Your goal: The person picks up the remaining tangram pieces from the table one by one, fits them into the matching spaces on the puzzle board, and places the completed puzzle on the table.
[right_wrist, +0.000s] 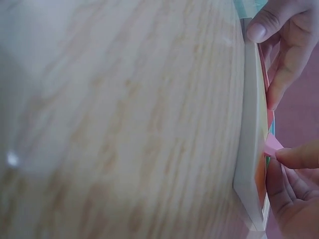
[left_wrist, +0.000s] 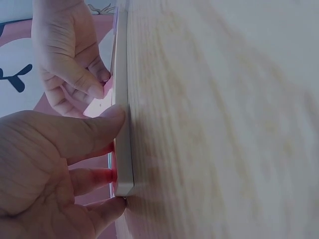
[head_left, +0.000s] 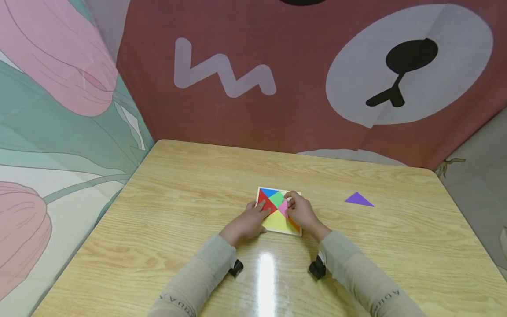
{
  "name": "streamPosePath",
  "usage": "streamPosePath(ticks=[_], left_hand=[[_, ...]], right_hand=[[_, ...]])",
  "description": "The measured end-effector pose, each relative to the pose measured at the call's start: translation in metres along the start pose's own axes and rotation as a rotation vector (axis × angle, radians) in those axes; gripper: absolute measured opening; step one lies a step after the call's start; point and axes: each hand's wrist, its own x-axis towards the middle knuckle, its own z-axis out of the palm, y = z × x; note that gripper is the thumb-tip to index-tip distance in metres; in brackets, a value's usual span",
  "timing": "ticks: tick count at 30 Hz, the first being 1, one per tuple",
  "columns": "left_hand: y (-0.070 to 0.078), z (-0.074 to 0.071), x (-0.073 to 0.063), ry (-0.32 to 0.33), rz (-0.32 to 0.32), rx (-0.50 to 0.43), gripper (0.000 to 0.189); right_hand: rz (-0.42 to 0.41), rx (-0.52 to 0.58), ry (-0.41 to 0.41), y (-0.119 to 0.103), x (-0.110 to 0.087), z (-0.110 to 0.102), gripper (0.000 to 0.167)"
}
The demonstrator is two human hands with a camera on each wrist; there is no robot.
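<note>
A tangram tray (head_left: 282,233) with a pale rim lies on the table. In it are a red triangle (head_left: 270,205), a yellow triangle (head_left: 279,223), and blue (head_left: 269,192), green (head_left: 276,199) and orange (head_left: 294,225) pieces. My left hand (head_left: 249,221) grips the tray's left side, thumb (left_wrist: 115,117) against the near edge and fingers over the red triangle. Between thumb and fingers my right hand (head_left: 302,211) pinches a pink piece (right_wrist: 272,145), which tilts up from the tray in both wrist views. That hand covers the tray's upper right part in the head view.
A purple triangle (head_left: 358,200) lies apart on the wooden table (head_left: 190,176), to the right of the tray. Behind the table hangs a printed brown cloth (head_left: 293,119), and a flowered one (head_left: 63,132) borders the left side.
</note>
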Motion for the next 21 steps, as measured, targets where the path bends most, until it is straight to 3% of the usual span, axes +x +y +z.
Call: streamPosePath(ticks=[21], left_hand=[[-0.0022, 0.003, 0.0002, 0.017, 0.006, -0.035, 0.057]], right_hand=[[-0.003, -0.176, -0.014, -0.0014, 0.0033, -0.0046, 0.031]])
